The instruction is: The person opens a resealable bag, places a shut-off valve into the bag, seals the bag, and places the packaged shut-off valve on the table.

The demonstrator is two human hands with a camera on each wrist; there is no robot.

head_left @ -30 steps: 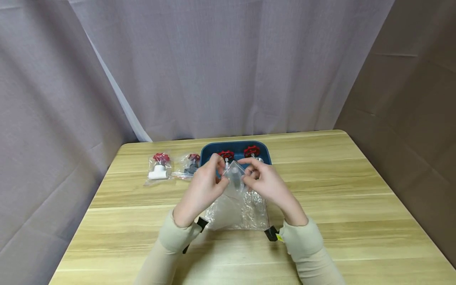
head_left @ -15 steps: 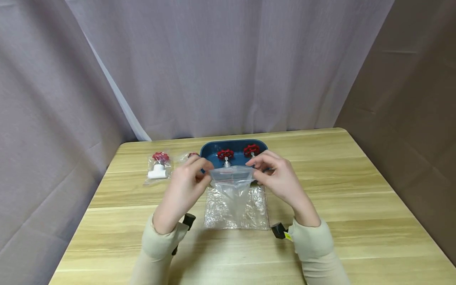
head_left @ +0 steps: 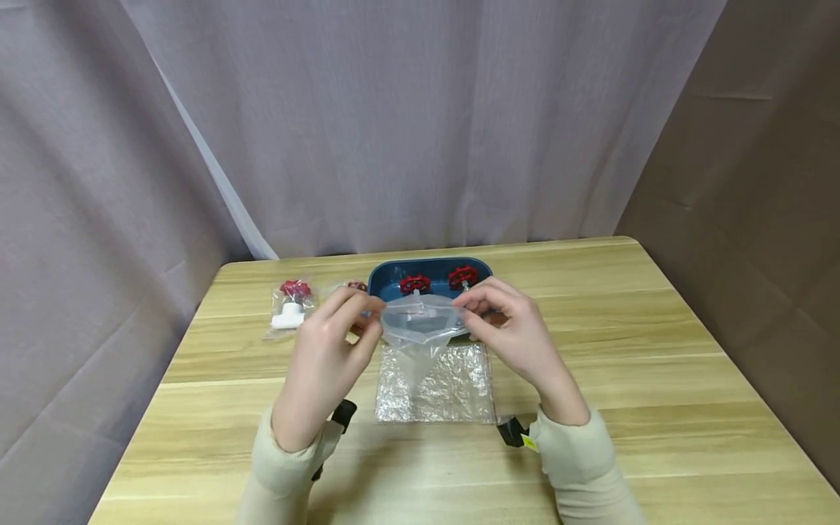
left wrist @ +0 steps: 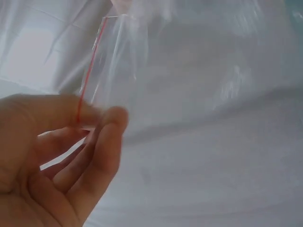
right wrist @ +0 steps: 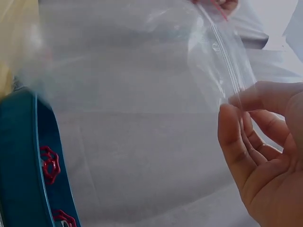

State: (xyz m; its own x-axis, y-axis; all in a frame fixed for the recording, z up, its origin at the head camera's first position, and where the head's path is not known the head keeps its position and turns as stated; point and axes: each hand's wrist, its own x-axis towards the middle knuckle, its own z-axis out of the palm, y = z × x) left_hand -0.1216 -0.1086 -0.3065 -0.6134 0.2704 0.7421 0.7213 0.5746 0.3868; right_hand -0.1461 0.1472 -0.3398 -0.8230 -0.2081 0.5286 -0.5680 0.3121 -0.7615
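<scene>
The clear plastic bag point(head_left: 417, 344) bears a red line point(left wrist: 90, 71).

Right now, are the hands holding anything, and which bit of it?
Yes, a clear plastic bag. The left hand pinches one side of its top edge, by the mouth, and the right hand pinches the other side.

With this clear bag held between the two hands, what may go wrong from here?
First, the thin clear bag is only pinched near its mouth by the left hand and right hand, so one side might slip or the mouth might collapse. Second, it hangs in front of the blue tray with the red handwheels, so it could snag on one.
</scene>
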